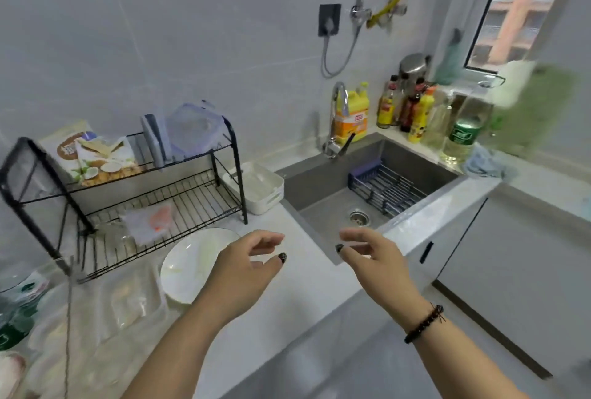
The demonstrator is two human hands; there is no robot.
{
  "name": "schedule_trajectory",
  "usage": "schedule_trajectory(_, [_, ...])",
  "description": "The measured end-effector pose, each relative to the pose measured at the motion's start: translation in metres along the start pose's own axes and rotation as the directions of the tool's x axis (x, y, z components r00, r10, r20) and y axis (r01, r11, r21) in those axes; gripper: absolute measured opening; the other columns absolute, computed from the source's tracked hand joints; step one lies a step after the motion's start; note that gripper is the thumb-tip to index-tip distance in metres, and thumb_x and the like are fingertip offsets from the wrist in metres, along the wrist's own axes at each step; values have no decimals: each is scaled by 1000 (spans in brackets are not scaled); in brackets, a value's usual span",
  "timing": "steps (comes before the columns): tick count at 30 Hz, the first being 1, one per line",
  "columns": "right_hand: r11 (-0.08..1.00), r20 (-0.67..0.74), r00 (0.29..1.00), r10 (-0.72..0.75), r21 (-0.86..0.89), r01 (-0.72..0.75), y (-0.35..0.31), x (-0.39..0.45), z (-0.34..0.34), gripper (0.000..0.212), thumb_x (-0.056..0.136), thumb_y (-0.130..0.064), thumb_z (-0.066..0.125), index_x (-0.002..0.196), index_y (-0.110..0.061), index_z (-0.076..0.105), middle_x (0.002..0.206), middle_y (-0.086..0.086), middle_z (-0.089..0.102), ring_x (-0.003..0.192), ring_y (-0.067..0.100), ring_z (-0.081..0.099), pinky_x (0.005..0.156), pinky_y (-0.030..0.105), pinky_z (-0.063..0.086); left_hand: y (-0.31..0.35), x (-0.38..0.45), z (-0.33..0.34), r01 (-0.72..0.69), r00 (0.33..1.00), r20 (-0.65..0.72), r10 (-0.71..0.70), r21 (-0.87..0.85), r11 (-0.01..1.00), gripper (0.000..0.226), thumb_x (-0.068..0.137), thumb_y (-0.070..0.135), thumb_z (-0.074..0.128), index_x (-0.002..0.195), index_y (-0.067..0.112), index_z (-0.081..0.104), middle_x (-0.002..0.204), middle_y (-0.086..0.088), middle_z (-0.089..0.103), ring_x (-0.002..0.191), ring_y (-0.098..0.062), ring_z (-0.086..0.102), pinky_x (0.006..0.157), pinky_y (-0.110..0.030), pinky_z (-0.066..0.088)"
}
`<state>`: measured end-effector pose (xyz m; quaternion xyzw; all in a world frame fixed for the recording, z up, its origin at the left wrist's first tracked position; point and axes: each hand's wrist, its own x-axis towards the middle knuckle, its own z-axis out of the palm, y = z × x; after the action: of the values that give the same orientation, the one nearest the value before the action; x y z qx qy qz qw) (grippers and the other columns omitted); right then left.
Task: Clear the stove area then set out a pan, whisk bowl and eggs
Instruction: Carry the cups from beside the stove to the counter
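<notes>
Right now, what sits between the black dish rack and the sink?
In the head view, a white rectangular tray stands on the counter between the dish rack and the sink, touching the rack's right side.

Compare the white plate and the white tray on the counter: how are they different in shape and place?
The plate is round and shallow; the tray is rectangular with raised walls and a handle slot. The plate lies in front of the rack, partly under the left hand; the tray stands at the rack's right end, beside the sink, far from both hands. Both are white and look empty.
</notes>
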<state>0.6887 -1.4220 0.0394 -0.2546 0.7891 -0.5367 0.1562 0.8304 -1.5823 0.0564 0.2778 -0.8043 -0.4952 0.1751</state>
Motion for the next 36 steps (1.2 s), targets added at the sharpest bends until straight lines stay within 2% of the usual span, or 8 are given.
schedule_trajectory(3, [999, -72, 997, 38, 25, -36, 16, 16, -60, 22, 88, -20, 64, 109, -27, 65, 108, -16, 64, 97, 2, 60, 75, 16, 46, 29, 31, 55, -58, 994, 90, 57, 17, 998, 24, 87, 17, 68, 102, 36, 67, 104, 20, 68, 103, 11, 58, 83, -11, 46])
schedule_trajectory(7, [989, -185, 974, 131, 93, -116, 40, 26, -138, 19, 88, -20, 64, 105, -27, 66, 99, -13, 66, 90, 7, 61, 67, 16, 43, 70, 63, 129, -144, 964, 228, 133, 30, 989, 27, 88, 15, 66, 109, 32, 66, 107, 20, 66, 103, 12, 57, 75, -1, 42])
schedule_trajectory(11, [973, -297, 931, 214, 145, -177, 64, 26, -212, 19, 89, -20, 63, 106, -26, 66, 94, -10, 64, 81, 8, 59, 63, 16, 42, 112, 91, 202, -214, 922, 333, 199, 10, 977, 25, 87, 15, 67, 107, 32, 67, 107, 19, 66, 101, 12, 58, 73, -2, 41])
schedule_trajectory(15, [960, -427, 861, 277, 167, -226, 88, 18, -272, 18, 88, -19, 64, 105, -25, 67, 101, -11, 65, 86, 8, 60, 65, 17, 46, 147, 107, 269, -268, 855, 454, 250, -25, 963, 25, 88, 14, 67, 106, 31, 67, 107, 18, 67, 101, 10, 59, 73, -4, 41])
schedule_trajectory(23, [908, -659, 624, 420, 301, -293, 146, -16, -377, 16, 88, -18, 64, 101, -25, 68, 106, -12, 66, 94, 11, 62, 79, 26, 53, 209, 129, 417, -365, 621, 706, 340, -124, 923, 27, 88, 15, 67, 107, 34, 67, 108, 21, 67, 105, 9, 59, 81, -10, 43])
schedule_trajectory(28, [890, -763, 465, 450, 337, -308, 173, -19, -442, 18, 88, -16, 62, 103, -24, 68, 106, -14, 64, 99, 12, 60, 87, 28, 52, 249, 146, 509, -384, 471, 796, 381, -203, 901, 25, 88, 17, 67, 105, 34, 67, 107, 19, 68, 102, 13, 59, 83, -9, 45])
schedule_trajectory(31, [882, -806, 371, 461, 369, -294, 190, -10, -485, 18, 87, -15, 63, 102, -24, 68, 105, -13, 64, 101, 9, 59, 92, 30, 51, 278, 163, 569, -401, 380, 826, 416, -259, 879, 23, 88, 17, 68, 105, 32, 67, 106, 18, 69, 99, 14, 59, 76, -2, 43])
schedule_trajectory(36, [871, -845, 251, 472, 403, -280, 213, 9, -547, 21, 86, -13, 62, 101, -26, 68, 106, -13, 66, 93, 8, 62, 89, 28, 52, 323, 178, 653, -403, 234, 864, 445, -330, 853, 25, 87, 11, 67, 102, 32, 68, 105, 18, 69, 101, 8, 61, 76, -5, 44])
